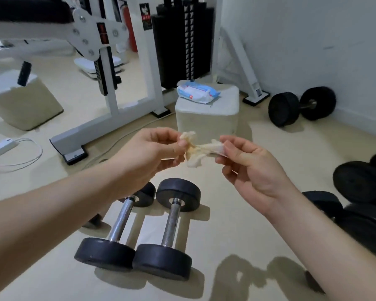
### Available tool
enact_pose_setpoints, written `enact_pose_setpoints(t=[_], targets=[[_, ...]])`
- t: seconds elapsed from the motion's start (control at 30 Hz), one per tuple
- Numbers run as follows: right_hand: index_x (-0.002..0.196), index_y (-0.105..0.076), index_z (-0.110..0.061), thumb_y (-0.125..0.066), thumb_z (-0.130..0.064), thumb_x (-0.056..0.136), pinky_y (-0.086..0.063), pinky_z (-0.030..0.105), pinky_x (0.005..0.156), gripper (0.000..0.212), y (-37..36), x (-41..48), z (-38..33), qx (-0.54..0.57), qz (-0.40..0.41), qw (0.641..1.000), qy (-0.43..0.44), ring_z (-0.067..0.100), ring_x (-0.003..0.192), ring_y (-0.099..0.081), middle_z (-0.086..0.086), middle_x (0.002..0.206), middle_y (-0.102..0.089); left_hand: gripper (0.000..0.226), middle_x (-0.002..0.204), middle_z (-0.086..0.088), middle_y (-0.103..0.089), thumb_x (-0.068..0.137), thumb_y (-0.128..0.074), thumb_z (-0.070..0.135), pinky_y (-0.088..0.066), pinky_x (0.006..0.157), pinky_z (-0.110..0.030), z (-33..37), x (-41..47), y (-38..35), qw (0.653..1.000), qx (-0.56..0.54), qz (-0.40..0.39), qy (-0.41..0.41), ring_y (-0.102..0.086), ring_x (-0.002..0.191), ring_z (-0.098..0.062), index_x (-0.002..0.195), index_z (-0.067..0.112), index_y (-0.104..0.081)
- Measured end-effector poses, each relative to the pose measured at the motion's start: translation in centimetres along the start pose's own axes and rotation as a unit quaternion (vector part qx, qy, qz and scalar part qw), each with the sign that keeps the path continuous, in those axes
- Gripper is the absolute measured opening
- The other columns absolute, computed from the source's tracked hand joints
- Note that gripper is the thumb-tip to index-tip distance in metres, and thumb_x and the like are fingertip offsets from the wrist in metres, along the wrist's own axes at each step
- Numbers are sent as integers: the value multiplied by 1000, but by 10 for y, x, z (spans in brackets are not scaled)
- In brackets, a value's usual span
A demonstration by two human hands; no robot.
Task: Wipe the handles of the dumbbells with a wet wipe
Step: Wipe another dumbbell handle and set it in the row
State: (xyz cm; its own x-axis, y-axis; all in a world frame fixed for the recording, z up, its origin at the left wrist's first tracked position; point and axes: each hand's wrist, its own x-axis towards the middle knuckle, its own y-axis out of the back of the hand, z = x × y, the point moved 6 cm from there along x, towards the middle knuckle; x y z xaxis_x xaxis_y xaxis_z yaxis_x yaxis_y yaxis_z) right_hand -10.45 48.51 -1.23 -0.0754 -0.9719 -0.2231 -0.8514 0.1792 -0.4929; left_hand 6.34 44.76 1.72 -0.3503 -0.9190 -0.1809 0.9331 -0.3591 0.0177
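A crumpled, yellow-stained wet wipe (199, 149) is stretched in the air between both hands. My left hand (148, 155) pinches its left end, and my right hand (245, 166) pinches its right end. Below them, two black dumbbells lie side by side on the floor: the left dumbbell (121, 220) and the right dumbbell (170, 222), each with a chrome handle. My left forearm hides part of the left dumbbell's far weight.
A pack of wet wipes (197, 93) lies on a pale cube stool (206, 118) beyond the hands. A white gym machine frame (109, 124) stands at the left. More black dumbbells lie by the wall (301, 106) and at the right (360, 203).
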Motion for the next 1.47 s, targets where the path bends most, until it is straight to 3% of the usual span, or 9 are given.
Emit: enact_pose_setpoints(t=[0.23, 0.37, 0.47, 0.57, 0.8, 0.93, 1.14, 1.3, 1.47], targets=[[89, -68, -11, -50, -8, 94, -41, 23, 61, 19, 13, -16, -34, 17, 88, 996, 17, 13, 57, -54, 2, 65, -59, 9, 92, -12, -56, 95, -50, 17, -50, 73, -28, 3, 4, -18, 943, -332, -11, -7, -57, 84, -21, 92, 12, -56], [106, -65, -18, -48, -36, 96, -45, 29, 74, 27, 13, -24, -46, -253, 104, 962, -6, 17, 79, -58, 1, 75, -58, 14, 77, -5, -55, 94, -56, 23, -44, 59, -27, 1, 15, -21, 975, -206, 58, -53, -51, 65, -14, 100, 11, -59], [138, -41, -38, -48, -67, 72, -33, 40, 106, 73, -2, -29, -50, -374, 6, 927, -22, 1, 125, -41, -17, 132, -50, 13, 58, 5, -56, 96, -57, 24, -40, 46, -21, 15, 18, -27, 986, -62, 51, -144, -47, 48, -9, 93, 12, -56], [142, -33, -33, -67, -46, 65, -33, 38, 105, 85, -26, -23, -37, -344, -71, 936, -32, 2, 116, -55, -11, 122, -64, 11, 49, 3, -50, 97, -53, 17, -32, 40, -19, 17, 23, -36, 984, -82, -18, -158, -37, 40, -10, 95, 6, -52], [87, -71, -7, -77, -26, 59, -34, 30, 68, 34, -6, -5, -46, -360, 32, 931, -48, 24, 80, -50, 7, 80, -65, 18, 70, -5, -56, 83, -70, 9, -37, 54, -21, -9, 53, -40, 975, -184, -98, -83, -46, 61, -15, 97, 12, -59], [88, -68, -2, -72, -13, 73, -43, 24, 65, 19, 3, -13, -59, -356, 51, 932, -32, 18, 73, -59, 8, 77, -66, 10, 63, 2, -54, 84, -70, 18, -34, 48, -16, -27, 61, -66, 960, -190, -203, -9, -41, 51, -9, 84, 11, -64], [79, -74, -6, -68, -12, 71, -44, 44, 99, 12, 23, -31, -72, -363, 59, 930, 4, 29, 95, -61, 26, 108, -66, 23, 46, 4, -43, 97, -54, 26, -20, 41, -20, -44, 71, -102, 966, -214, -107, 93, -29, 37, -7, 77, 17, -45], [61, -68, -16, -65, -6, 78, -48, 27, 81, 19, 44, -48, -79, -276, -3, 961, 30, 18, 105, -63, 8, 116, -68, 15, 46, 4, -46, 97, -53, 22, -20, 39, -19, -40, 71, -127, 972, -198, -83, 93, -29, 36, -8, 86, 15, -47], [75, -54, -10, -54, -13, 84, -52, 32, 75, 9, 87, -64, -101, -174, 11, 982, 68, 23, 87, -65, 15, 100, -70, 12, 63, -1, -53, 95, -50, 9, -26, 44, -19, -40, 54, -173, 970, -102, -203, 85, -42, 48, -10, 86, 16, -53]])
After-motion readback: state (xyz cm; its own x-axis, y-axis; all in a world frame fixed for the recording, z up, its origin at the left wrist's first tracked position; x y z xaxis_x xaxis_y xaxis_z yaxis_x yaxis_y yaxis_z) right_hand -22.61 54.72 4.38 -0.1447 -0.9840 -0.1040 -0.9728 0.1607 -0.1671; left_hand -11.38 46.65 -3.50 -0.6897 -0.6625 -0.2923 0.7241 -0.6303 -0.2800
